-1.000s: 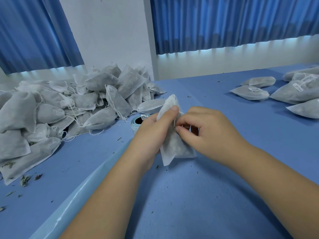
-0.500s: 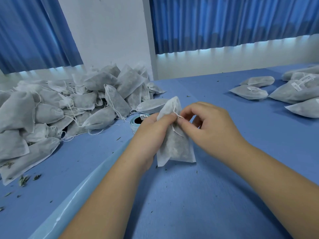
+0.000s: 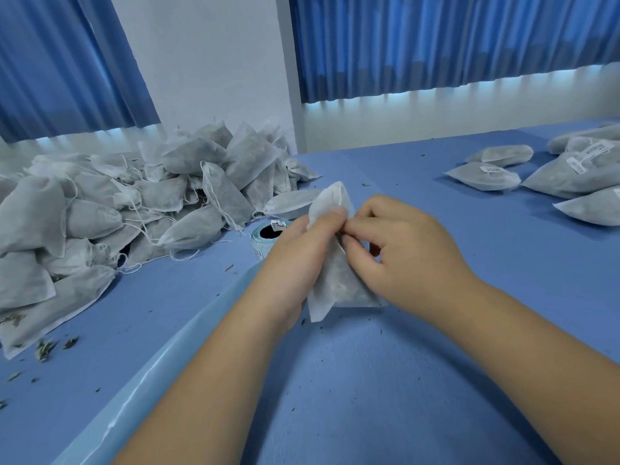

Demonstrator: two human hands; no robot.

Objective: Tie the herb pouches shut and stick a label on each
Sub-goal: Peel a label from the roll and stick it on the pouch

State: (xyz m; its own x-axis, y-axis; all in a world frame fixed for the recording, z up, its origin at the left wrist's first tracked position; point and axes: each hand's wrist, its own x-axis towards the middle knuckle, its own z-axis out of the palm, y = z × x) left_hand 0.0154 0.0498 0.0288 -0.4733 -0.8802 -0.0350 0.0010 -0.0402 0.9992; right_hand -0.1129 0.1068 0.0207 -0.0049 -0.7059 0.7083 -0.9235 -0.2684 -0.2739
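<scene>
Head view, single entry. Both hands meet mid-frame over the worktop [image 3: 335, 391], which has a blue cover.

Left hand [image 3: 292, 263]: curled round the left side of the pouch [image 3: 339, 283], with the thumb laid flat across its neck. The fingers behind the pouch are hidden from me.

Right hand [image 3: 407, 255]: thumb and forefinger are pinched together at the pouch neck, right against the tip of the left thumb. The other fingers curl in loosely below. I cannot tell whether the pinch takes the cloth or only a drawstring (a thin white thread [image 3: 342, 199] runs along the pouch's top right edge, but I lose it at the fingertips).

Pouch: white non-woven cloth, greyish where the fill shows through. It is held roughly upright between the two hands, with the mouth end up and flattened to a pale point above the thumbs. The bottom corners sit low by the wrists, close to the cover. Whether they rest on it I cannot tell.

Elsewhere:
- A label roll [image 3: 266, 238] lies just behind the left hand, with pale blue backing and its dark core toward me.
- To the left is a big pile of pouches [image 3: 141, 203] with loose white strings trailing out.
- At far right, well apart, labelled pouches [image 3: 483, 176] lie flat on the cover, some showing small white stickers.
- Herb crumbs [image 3: 43, 349] are scattered at the near left.
- Blue curtains [image 3: 436, 41] hang behind.
</scene>
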